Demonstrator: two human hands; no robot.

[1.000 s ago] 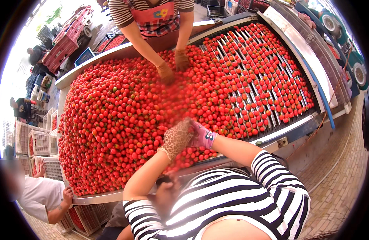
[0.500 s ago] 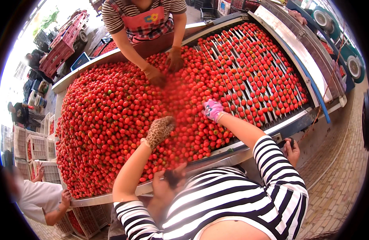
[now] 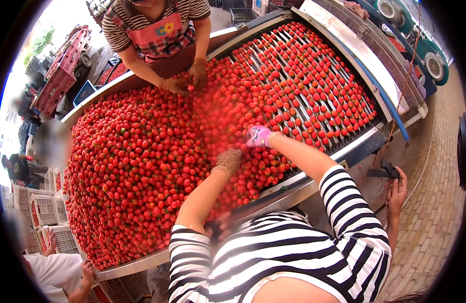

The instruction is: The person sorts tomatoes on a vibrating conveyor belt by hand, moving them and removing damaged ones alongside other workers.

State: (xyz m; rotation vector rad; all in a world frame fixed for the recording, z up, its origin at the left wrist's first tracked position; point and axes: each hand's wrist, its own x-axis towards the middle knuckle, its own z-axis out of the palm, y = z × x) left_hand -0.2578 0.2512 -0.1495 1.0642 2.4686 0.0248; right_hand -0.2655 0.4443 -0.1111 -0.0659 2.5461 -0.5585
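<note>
1. So the table [image 3: 273,204] in front of me is metal-rimmed, and its left side is just buried in small tomatoes [image 3: 132,171].
2. Middle of the pile's a red blur, can't pick out single ones there.
3. Right side's rollers [image 3: 302,107], tomatoes sitting in rows, metal showing between.
4. Oh, and a green scrap [image 3: 284,188] on my near edge.

Left hand [image 3: 228,161] gloved, back uppermost; right hand [image 3: 259,137] gloved, near it, rightward and slightly forward; left forearm [image 3: 204,198] and right forearm [image 3: 302,157] bare, angled inward behind the hands
</note>
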